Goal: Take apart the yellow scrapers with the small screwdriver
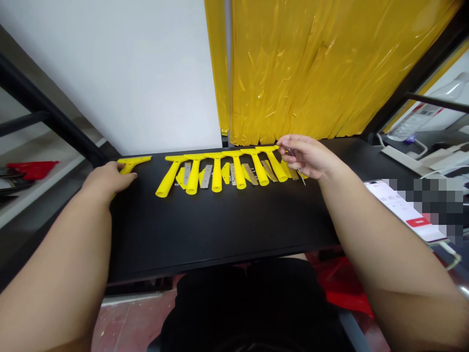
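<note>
My left hand is closed round the handle of a yellow plastic scraper at the table's left end; its T-shaped head shows past my fingers. On the right, my right hand pinches a thin metal rod-like tool, tip pointing down; its upper part is hidden by my fingers. Those fingers are beside the rightmost of several yellow scrapers lying in a row, hollow handles towards me. Between the handles lie flat metal blades, yellow plates and small screws.
The black table meets a white panel and a yellow plastic curtain at the back. A lit phone with a cable lies at the right. Beyond it is a plastic bottle. Shelves stand at the left.
</note>
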The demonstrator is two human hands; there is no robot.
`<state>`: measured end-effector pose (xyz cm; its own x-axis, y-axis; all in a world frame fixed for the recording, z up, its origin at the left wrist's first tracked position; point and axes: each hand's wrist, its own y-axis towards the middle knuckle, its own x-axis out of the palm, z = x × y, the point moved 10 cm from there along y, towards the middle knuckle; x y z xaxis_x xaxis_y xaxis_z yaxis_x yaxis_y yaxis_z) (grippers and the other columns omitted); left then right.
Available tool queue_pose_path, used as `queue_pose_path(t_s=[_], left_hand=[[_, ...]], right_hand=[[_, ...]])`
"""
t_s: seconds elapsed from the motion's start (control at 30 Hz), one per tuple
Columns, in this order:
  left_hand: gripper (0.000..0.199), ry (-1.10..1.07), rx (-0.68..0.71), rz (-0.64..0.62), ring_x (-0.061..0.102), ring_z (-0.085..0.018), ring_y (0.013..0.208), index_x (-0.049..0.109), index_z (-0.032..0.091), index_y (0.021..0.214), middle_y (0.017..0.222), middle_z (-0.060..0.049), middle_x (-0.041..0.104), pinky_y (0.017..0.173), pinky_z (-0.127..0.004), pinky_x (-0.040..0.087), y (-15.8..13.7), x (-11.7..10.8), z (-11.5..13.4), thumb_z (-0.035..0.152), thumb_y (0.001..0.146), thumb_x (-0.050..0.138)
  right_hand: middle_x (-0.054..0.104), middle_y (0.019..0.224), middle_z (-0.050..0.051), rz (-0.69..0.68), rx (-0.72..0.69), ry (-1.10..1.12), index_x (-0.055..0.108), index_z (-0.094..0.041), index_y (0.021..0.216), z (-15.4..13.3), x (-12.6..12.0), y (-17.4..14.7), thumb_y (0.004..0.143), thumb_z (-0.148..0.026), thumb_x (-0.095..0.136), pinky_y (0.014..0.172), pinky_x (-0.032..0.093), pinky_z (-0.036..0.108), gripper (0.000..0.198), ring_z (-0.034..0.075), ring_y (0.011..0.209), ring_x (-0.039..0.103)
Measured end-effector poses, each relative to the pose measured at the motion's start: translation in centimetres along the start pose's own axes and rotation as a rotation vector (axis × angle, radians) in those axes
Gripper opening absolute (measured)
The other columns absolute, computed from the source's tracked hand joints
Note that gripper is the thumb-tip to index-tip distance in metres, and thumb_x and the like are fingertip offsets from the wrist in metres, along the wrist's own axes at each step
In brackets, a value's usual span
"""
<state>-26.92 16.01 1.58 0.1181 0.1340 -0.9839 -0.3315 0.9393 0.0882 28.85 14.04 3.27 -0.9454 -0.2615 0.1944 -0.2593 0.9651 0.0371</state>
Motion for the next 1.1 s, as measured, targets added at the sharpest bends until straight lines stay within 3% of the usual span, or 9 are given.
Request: queue_pose_path(t_s=[0.23,0.3,0.37,0.4,0.5,0.6,0.73,0.87,1.1], left_hand=[[0.070,0.059,-0.144,0.077,0.066,-0.030,0.105,0.059,0.015,0.151,0.120,-0.009,0.075,0.091,-0.039,0.055,-1.7,-2.2,-0.8,0.043,0.088,0.074],[0.066,-0.008,-0.096,0.161,0.067,-0.026,0.107,0.055,0.021,0.155,0.134,-0.006,0.073,0.095,-0.036,0.056,-3.1,-3.8,0.4,0.041,0.093,0.069],[0.059,-0.321,0.108,0.239,0.069,-0.022,0.107,0.059,0.021,0.150,0.138,-0.006,0.072,0.099,-0.034,0.057,-5.0,-5.2,3.3,0.039,0.094,0.069],[0.061,-0.498,0.237,0.213,0.070,-0.021,0.109,0.058,0.020,0.150,0.142,-0.007,0.071,0.100,-0.034,0.057,-6.2,-5.5,5.3,0.038,0.093,0.068],[0.063,-0.763,0.558,-0.114,0.071,-0.023,0.113,0.064,0.018,0.140,0.136,-0.011,0.074,0.101,-0.034,0.059,-10.4,-4.3,12.6,0.040,0.082,0.078],[0.052,-0.655,0.804,-0.354,0.074,-0.025,0.105,0.071,0.025,0.130,0.123,-0.008,0.078,0.092,-0.035,0.061,-15.5,-2.8,19.4,0.046,0.083,0.079],[0.031,-0.397,1.153,-0.471,0.074,-0.024,0.099,0.075,0.026,0.122,0.113,-0.007,0.078,0.088,-0.036,0.059,-21.7,-1.1,25.7,0.041,0.096,0.069],[0.029,-0.231,1.252,-0.487,0.074,-0.026,0.106,0.075,0.029,0.123,0.117,-0.005,0.077,0.092,-0.038,0.057,-23.8,0.7,27.6,0.027,0.096,0.066],[0.026,-0.233,1.240,-0.469,0.073,-0.025,0.106,0.072,0.026,0.123,0.116,-0.006,0.074,0.089,-0.035,0.056,-23.3,2.5,27.0,0.029,0.099,0.064]], right_hand=[[0.057,0.079,0.000,0.009,-0.018,0.009,0.071,-0.016,0.090,-0.1,-0.5,0.4,0.073,-0.028,0.092,0.040,0.012,0.018,0.029,0.005,0.053,0.040],[0.055,0.079,0.000,0.037,-0.026,0.033,0.071,-0.017,0.090,-0.2,-0.9,0.5,0.073,-0.031,0.092,0.040,0.013,0.019,0.030,0.006,0.054,0.040],[0.052,0.079,-0.001,0.063,-0.033,0.067,0.071,-0.018,0.090,-0.1,-1.3,0.7,0.073,-0.035,0.092,0.039,0.016,0.020,0.033,0.007,0.055,0.041],[0.052,0.079,-0.001,0.071,-0.035,0.083,0.070,-0.019,0.090,-0.1,-1.4,0.7,0.072,-0.038,0.092,0.039,0.019,0.021,0.034,0.007,0.056,0.042],[0.052,0.080,-0.001,0.050,-0.045,0.119,0.070,-0.021,0.092,-0.3,-0.9,0.6,0.071,-0.043,0.093,0.043,0.027,0.022,0.038,0.009,0.060,0.044],[0.052,0.081,-0.001,-0.002,-0.088,0.120,0.068,-0.024,0.097,-1.3,0.6,-0.3,0.073,-0.048,0.092,0.049,0.032,0.023,0.041,0.010,0.063,0.043],[0.042,0.071,-0.004,-0.004,-0.165,0.047,0.060,-0.028,0.096,-2.8,3.0,-2.1,0.085,-0.067,0.076,0.054,0.035,0.026,0.043,0.014,0.061,0.042],[0.038,0.068,-0.005,-0.065,-0.155,0.075,0.050,-0.028,0.088,-1.9,5.6,-2.7,0.086,-0.069,0.072,0.055,0.034,0.028,0.046,0.014,0.057,0.037],[0.041,0.070,-0.005,-0.342,-0.005,0.253,0.044,-0.026,0.085,2.3,10.1,-2.6,0.090,-0.053,0.073,0.059,0.032,0.027,0.040,0.013,0.058,0.035]])
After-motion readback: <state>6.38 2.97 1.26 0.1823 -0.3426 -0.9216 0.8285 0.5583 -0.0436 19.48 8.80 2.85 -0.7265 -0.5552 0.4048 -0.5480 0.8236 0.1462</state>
